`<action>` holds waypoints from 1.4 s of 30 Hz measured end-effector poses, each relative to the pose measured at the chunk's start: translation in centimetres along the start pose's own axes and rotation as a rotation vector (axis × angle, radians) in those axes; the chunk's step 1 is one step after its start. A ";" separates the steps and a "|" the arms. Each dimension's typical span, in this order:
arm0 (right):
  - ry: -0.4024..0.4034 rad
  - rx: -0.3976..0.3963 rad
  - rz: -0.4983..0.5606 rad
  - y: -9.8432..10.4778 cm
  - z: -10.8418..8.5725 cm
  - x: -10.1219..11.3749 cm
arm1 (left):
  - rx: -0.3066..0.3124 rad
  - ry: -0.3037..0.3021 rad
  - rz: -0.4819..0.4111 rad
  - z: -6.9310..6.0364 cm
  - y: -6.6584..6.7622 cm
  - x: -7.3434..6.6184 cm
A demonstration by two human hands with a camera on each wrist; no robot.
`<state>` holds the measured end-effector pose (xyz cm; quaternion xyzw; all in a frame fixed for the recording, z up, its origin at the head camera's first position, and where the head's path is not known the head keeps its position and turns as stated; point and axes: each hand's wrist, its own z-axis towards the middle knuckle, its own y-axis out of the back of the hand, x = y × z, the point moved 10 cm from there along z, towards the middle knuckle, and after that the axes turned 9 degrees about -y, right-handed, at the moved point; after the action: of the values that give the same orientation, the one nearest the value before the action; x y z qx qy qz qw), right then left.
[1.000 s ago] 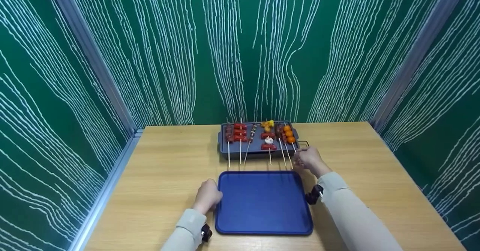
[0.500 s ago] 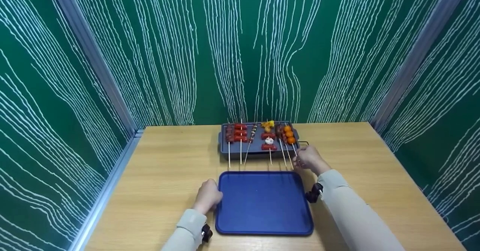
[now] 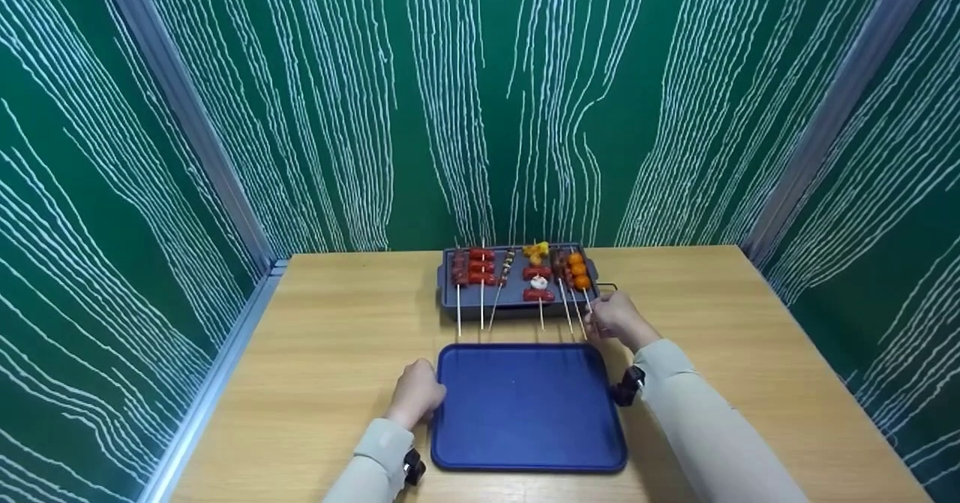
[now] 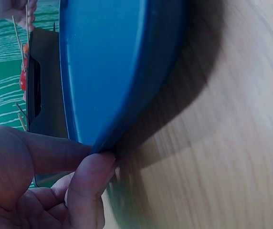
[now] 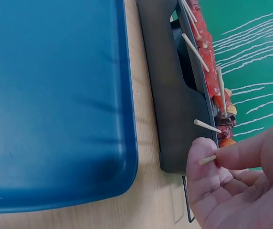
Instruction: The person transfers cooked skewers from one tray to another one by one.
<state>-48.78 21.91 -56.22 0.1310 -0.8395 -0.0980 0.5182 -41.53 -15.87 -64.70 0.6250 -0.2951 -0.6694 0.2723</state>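
Note:
A blue tray [image 3: 529, 405] lies on the table in front of the grill. My left hand [image 3: 416, 394] pinches its left rim between thumb and finger, as the left wrist view shows. Behind the tray stands a dark grey tabletop grill [image 5: 165, 86] with several skewers across its plate. At its right end is a skewer of orange balls [image 3: 578, 270]. My right hand [image 3: 619, 318] pinches the end of that skewer's wooden stick [image 5: 207, 160] between thumb and fingertips. The orange balls still lie over the grill plate.
Other sticks point toward the tray, including a red sausage skewer [image 3: 481, 266], a mixed skewer [image 3: 538, 272] and a dark meat skewer [image 3: 459, 269]. A wire handle [image 3: 609, 287] juts from the grill's right side. Green white-lined panels [image 3: 337, 112] enclose the wooden table [image 3: 330, 323].

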 end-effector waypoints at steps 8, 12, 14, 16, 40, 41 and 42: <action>0.008 0.000 0.018 0.2 -0.2 0.0 | 0.008 0.003 0.006 -0.6 0.3 -0.8; 0.023 -0.014 0.013 0.4 -0.6 0.4 | -0.022 -0.024 -0.009 -1.7 1.7 -2.7; 0.021 -0.013 0.030 0.5 -0.7 0.5 | -0.029 -0.027 -0.020 -2.4 2.5 -3.9; 0.018 -0.007 0.053 0.4 -0.9 0.7 | -0.025 -0.022 -0.022 -2.9 3.0 -4.8; 0.054 0.063 0.137 0.0 -3.0 3.8 | -0.002 0.048 -0.008 -3.2 2.9 -4.6; 0.055 0.062 0.138 0.0 -3.2 3.9 | -0.003 0.043 -0.010 -3.1 2.9 -4.5; 0.059 0.063 0.131 0.1 -3.3 3.9 | -0.005 0.038 -0.014 -3.0 2.8 -4.5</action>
<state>-47.51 20.63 -51.39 0.0948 -0.8332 -0.0335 0.5437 -38.21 -14.68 -59.75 0.6391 -0.2837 -0.6599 0.2747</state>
